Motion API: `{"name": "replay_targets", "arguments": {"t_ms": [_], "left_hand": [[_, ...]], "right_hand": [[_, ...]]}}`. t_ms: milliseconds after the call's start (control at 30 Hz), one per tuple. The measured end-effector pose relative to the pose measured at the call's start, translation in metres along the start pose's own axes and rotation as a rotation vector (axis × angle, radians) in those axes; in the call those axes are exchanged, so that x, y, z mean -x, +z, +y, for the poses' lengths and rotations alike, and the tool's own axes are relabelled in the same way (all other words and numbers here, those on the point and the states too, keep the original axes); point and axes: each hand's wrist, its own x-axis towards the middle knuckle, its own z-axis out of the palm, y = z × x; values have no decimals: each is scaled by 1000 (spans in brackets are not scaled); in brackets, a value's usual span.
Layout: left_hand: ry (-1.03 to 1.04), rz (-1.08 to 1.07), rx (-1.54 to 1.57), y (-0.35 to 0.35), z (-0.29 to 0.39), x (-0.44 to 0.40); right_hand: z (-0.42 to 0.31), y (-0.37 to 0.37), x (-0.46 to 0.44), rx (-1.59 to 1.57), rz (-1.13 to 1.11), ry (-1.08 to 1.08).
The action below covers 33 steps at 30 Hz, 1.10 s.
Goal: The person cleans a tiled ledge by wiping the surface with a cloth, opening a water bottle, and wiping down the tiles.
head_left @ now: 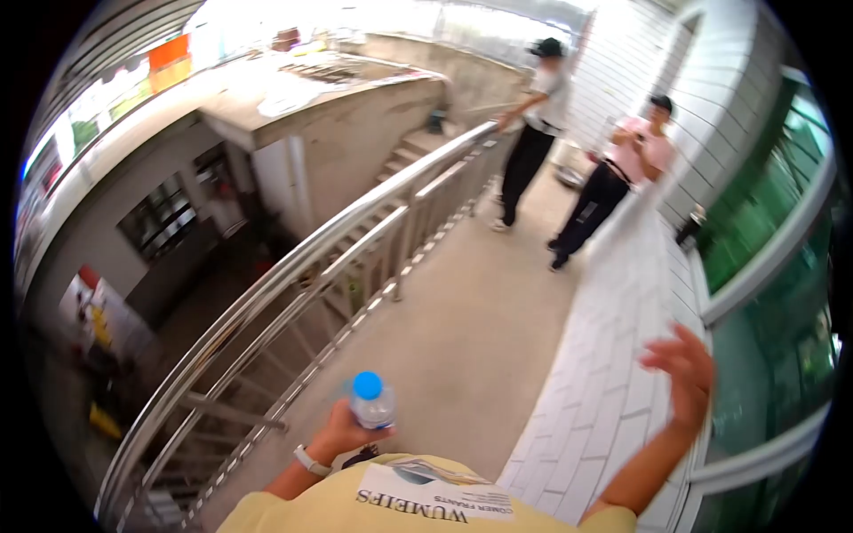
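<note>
Yellow shirt (pixel 329 506) in foreground; left hand (pixel 341 433), grip wrapped around a bottle (pixel 373 409); right hand (pixel 686 377) raised near the window (pixel 771 377), grip released; railing (pixel 391 189) at left.

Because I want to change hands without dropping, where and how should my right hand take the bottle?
Your right hand would likely do best gripping the bottle around its clear side, just under the blue cap, coming from the right: the left hand holds it low, leaving the cap end free.

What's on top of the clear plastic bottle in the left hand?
A round blue cap sits on the clear plastic bottle; it covers the bottle's mouth, which cannot be seen.
</note>
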Motion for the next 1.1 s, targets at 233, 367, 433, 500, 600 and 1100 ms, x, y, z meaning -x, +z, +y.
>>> {"name": "replay_targets", "arguments": {"t_ms": [233,367,433,500,600,1100], "left_hand": [[-5,70,12,-9,23,21],[48,145,39,-4,17,40],[18,199,42,-6,19,49],[7,193,78,-5,21,60],[-13,246,88,-4,24,71],[-137,138,141,7,-10,80]], "right_hand": [[45,-9,7,-992,-415,-326],[133,113,20,-402,81,707],[182,148,43,65,-57,498],[155,179,51,-313,-188,652],[145,207,61,-339,-441,643],[140,218,94,74,-644,447]]}}
